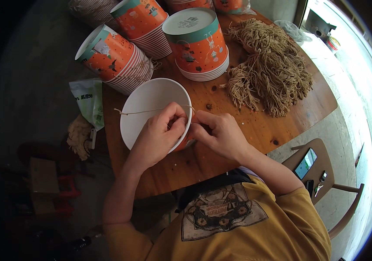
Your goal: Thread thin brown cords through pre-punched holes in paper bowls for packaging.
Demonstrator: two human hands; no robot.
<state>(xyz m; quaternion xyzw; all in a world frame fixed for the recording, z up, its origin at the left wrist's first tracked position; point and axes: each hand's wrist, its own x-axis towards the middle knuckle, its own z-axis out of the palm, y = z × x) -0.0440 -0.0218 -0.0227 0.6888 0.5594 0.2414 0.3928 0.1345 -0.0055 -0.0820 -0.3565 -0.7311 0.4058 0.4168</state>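
- A brown wooden table (260, 130) with dark knots spreads beneath both hands, its near edge on the person's side of them; small pale specks lie on it.
- To the right of the right hand (220, 134), beyond the table edge, a brown chair (324, 151) bears a phone with a lit screen (305, 163) and smaller items beside it.
- Off to the left hand's (162, 130) left, a green and white plastic bag (91, 102) hangs at the table's side, above a cream fibrous bundle (80, 135); lower down, in shadow, is a brown box (44, 176).
- Far to the right hand's right, pale floor (342, 135) runs to a glaring bright opening (360, 65).
- The white-lined round tub (133, 126) tilts under the left hand, mouth toward the person; its rim passes between the two hands.
- The left hand is curled over the rim, thumb near forefinger; the right is bent in a pinch just outside it. What their fingertips grip is hidden.
- A thin tan cord (131, 113) crosses the mouth just beyond the left hand, reaching the rim by the right fingertips.
- Farther out, past both hands, stand nested orange and green tubs (199, 48); beyond the right hand lies a tangled heap of tan cords (277, 69).
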